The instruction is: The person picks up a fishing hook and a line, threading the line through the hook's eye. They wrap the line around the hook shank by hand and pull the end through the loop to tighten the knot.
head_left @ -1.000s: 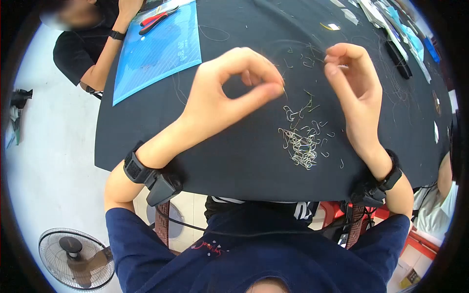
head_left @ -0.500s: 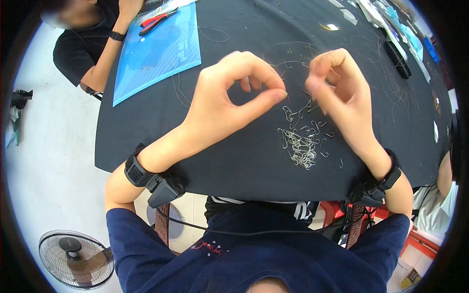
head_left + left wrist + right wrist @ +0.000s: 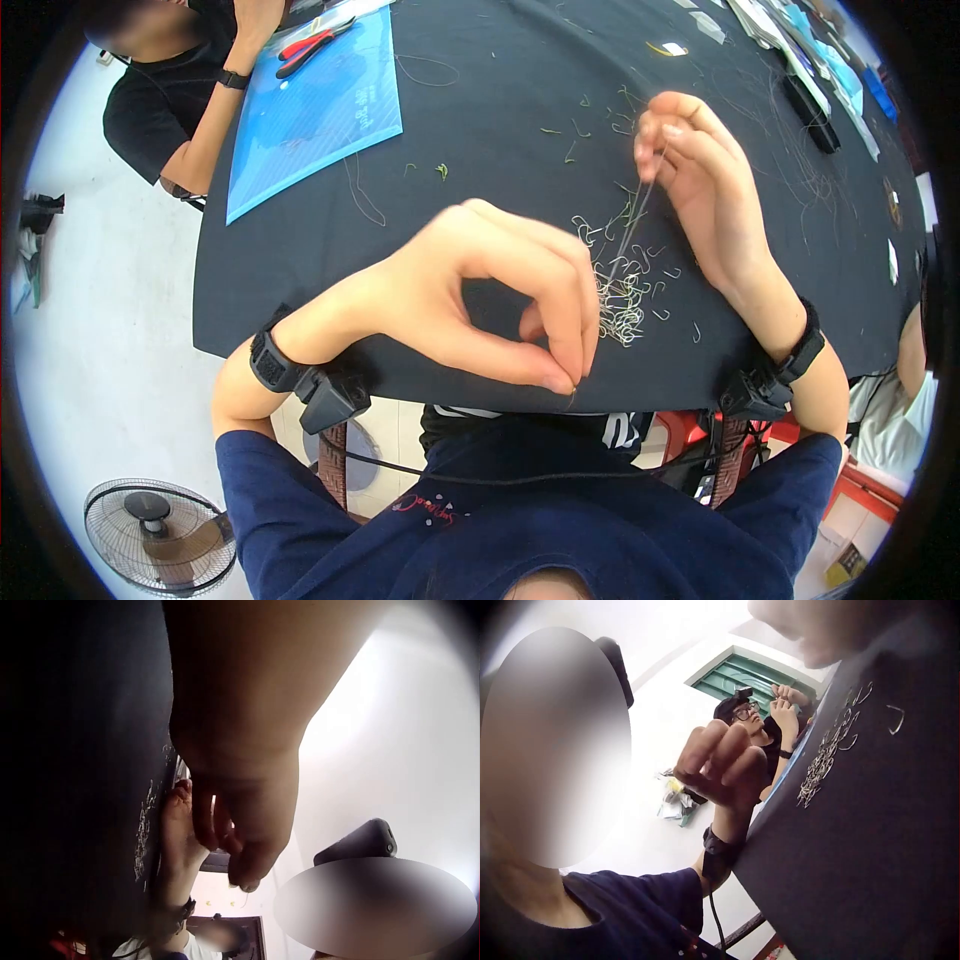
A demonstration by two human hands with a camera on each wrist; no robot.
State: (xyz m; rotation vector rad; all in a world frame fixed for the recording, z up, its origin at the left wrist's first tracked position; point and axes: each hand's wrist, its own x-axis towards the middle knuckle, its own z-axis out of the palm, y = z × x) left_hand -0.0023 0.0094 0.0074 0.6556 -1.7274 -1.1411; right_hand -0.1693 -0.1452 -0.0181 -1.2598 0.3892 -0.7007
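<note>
My left hand (image 3: 490,300) is low near the table's front edge, thumb and forefinger pinching a tiny fish hook of which only a thin end shows beneath the fingertips. Farther up on the right, my right hand (image 3: 715,190) holds thin fishing line (image 3: 628,228) between thumb and fingers. The strands slant down toward the left hand, and their lower part is hidden behind it. A pile of metal fish hooks (image 3: 625,315) lies under the line, partly covered by the left hand. The right wrist view shows the same hooks (image 3: 825,761) on the dark cloth.
Several loose greenish hooks (image 3: 441,172) are scattered farther back on the black tablecloth (image 3: 480,110). A blue plastic folder (image 3: 310,130) with red-handled pliers (image 3: 312,50) lies at the left, by another person. Tangled line (image 3: 800,180) and a black case (image 3: 810,115) are at the right.
My left hand has come down toward the table's front edge, still pinching. My right hand went left, then slightly up, and line now stretches between the hands.
</note>
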